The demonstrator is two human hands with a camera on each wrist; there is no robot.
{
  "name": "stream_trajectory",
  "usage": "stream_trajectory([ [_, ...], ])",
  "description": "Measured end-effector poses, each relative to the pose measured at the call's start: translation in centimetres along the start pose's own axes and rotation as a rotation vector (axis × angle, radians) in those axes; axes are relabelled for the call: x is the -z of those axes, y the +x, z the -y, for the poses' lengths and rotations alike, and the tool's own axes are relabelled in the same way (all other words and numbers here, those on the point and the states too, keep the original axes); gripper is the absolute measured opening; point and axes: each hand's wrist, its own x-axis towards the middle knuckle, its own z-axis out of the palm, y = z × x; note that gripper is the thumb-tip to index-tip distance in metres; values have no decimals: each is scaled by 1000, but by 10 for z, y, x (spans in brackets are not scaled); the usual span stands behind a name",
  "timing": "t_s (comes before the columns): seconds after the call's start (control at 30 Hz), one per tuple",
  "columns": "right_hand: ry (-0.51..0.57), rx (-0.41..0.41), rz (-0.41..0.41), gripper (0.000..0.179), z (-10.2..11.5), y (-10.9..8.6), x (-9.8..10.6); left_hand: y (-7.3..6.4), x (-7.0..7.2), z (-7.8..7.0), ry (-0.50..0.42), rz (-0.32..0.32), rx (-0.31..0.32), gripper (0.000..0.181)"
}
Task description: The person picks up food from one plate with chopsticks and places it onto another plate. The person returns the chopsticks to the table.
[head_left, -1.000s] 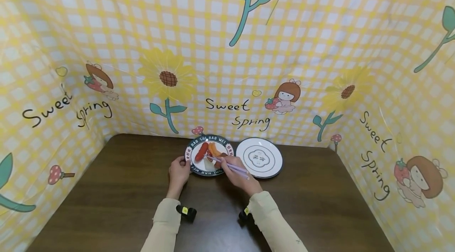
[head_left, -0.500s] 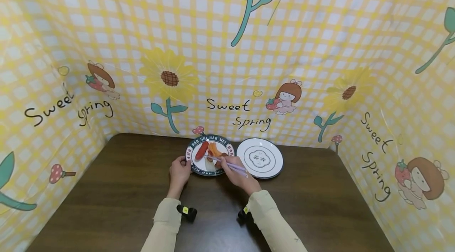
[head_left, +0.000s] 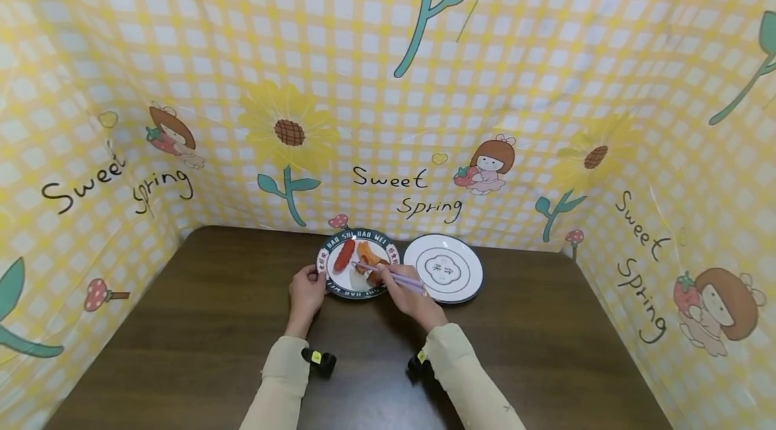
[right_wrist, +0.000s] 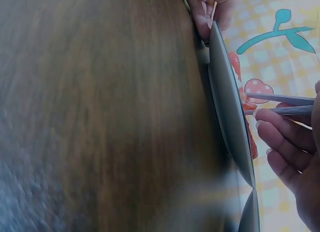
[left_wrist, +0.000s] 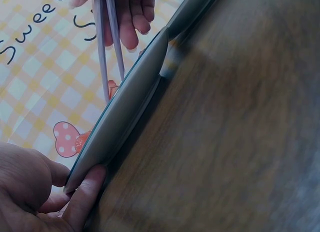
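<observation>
My left hand (head_left: 306, 292) pinches the near left rim of a plate (head_left: 327, 245) with a dark green lettered border. In the left wrist view its fingers (left_wrist: 86, 194) lie on both sides of that rim. My right hand (head_left: 413, 295) holds a pair of purple chopsticks (head_left: 400, 278) over the plate. Their tips reach into the food at its middle. A red sausage (head_left: 345, 255) lies on the left part of the plate. Beside it are a yellow-orange piece (head_left: 367, 253) and reddish-brown pieces, partly hidden by the right hand. A pale piece (head_left: 358, 281) lies near the front.
A white plate (head_left: 418, 282) with a dark rim and a printed centre stands close on the right, holding no food. Both plates are near the back edge of the brown table (head_left: 242, 322). A yellow checked cloth (head_left: 388, 113) hangs behind and at both sides.
The chopsticks and right hand have shifted slightly among the food, and the reddish-brown pieces near the tips look a little displaced. The left hand keeps its place on the rim.
</observation>
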Motion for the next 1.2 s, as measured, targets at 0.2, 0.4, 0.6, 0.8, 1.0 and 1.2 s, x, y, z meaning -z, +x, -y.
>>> stream_trajectory([
  [0.2, -98, 40, -75, 42, -5, -3, 4, 0, -1, -1, -7, 8, -1, 41],
  [0.4, -44, 16, -106, 42, -10, -7, 6, 0, -1, 0, -1, 9, 3, 41],
  [0.6, 13, -50, -63, 44, -7, -11, 9, 0, -2, 1, 5, 9, 4, 41],
  [0.8, 95, -68, 38, 41, -5, -7, 7, 0, -1, 0, -8, 11, -6, 41],
  [1.0, 146, -75, 65, 45, -10, -2, 1, -1, 0, -1, -3, 4, -6, 40],
  [1.2, 101, -133, -26, 49, -12, -3, 0, -2, 2, -1, -7, 4, -16, 39],
])
